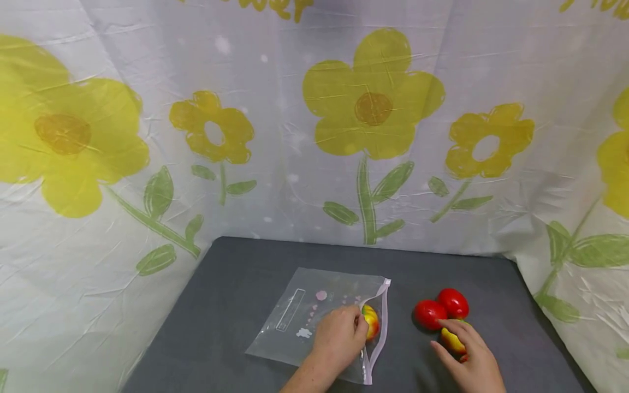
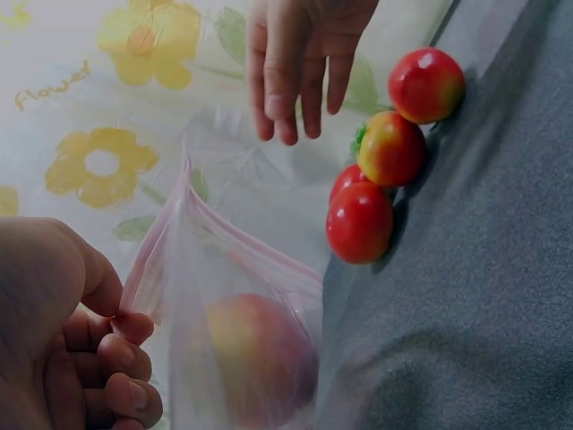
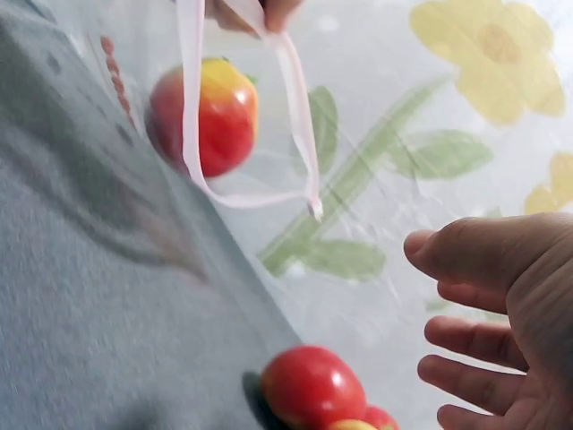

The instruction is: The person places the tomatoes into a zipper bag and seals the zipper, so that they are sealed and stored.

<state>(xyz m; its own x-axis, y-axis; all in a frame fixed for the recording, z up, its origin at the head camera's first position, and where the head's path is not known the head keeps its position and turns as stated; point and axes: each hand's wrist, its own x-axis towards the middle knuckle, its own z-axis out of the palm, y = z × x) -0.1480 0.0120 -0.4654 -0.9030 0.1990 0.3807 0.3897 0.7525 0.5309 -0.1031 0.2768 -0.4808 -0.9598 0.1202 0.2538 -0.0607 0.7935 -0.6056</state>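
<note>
A clear zip bag lies on the dark table with its pink zip edge parted. My left hand pinches the upper lip of its mouth between thumb and finger, lifting it. Inside, just behind the opening, is a yellow-and-red round fruit. To the right, two glossy red fruits sit together beside a yellow-and-red one with a green stem. Another red-yellow fruit shows in the left wrist view. My right hand hovers over this group, fingers spread and apart from the fruit in the wrist views.
The dark grey table holds the bag at centre and the loose fruits on the right. A white curtain printed with yellow flowers hangs behind the table and along its sides.
</note>
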